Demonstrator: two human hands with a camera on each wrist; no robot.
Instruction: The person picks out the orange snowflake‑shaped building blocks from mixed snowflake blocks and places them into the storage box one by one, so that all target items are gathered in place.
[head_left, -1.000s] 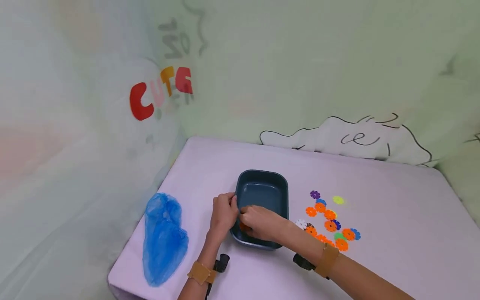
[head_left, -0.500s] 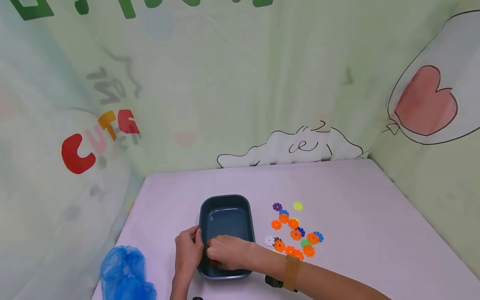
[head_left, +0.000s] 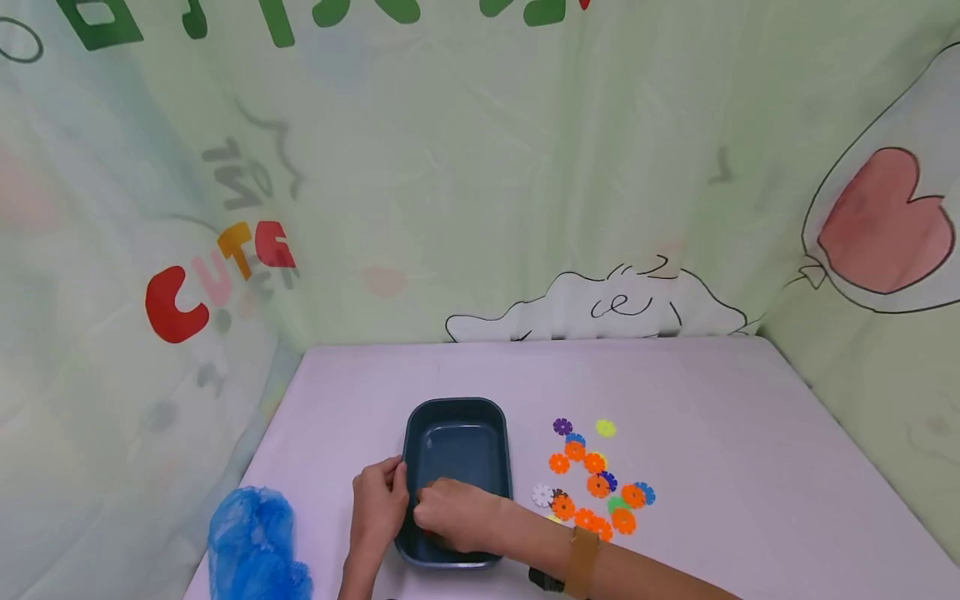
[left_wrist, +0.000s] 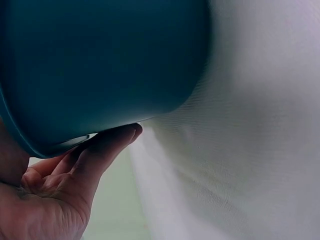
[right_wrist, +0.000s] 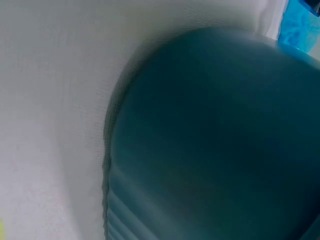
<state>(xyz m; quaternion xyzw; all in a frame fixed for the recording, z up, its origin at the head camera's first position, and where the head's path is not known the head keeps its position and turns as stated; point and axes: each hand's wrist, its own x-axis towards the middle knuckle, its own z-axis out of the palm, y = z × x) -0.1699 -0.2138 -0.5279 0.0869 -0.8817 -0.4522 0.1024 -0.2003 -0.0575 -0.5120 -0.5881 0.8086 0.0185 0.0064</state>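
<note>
Head view: the left hand pinches the tray at nine o'clock; the right hand curls inside towards six, and I cannot tell what its grip holds. Many discs lie loose on the worktop at three, none plainly visible inside; much looks left.

Left wrist: fingers touch the tray's outside at eight.

Right wrist: tray, blue bag at two.

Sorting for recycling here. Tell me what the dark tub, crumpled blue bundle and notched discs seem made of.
Dark tub: probably molded plastic, satin; smooth rounded corners, soft highlights, though coated metal is possible.
Crumpled blue bundle: perhaps thin film or fine mesh, slightly shiny; crinkled, seemingly see-through folds.
Notched discs: likely plastic; flat, bright, evenly cut; gloss unclear.
</note>
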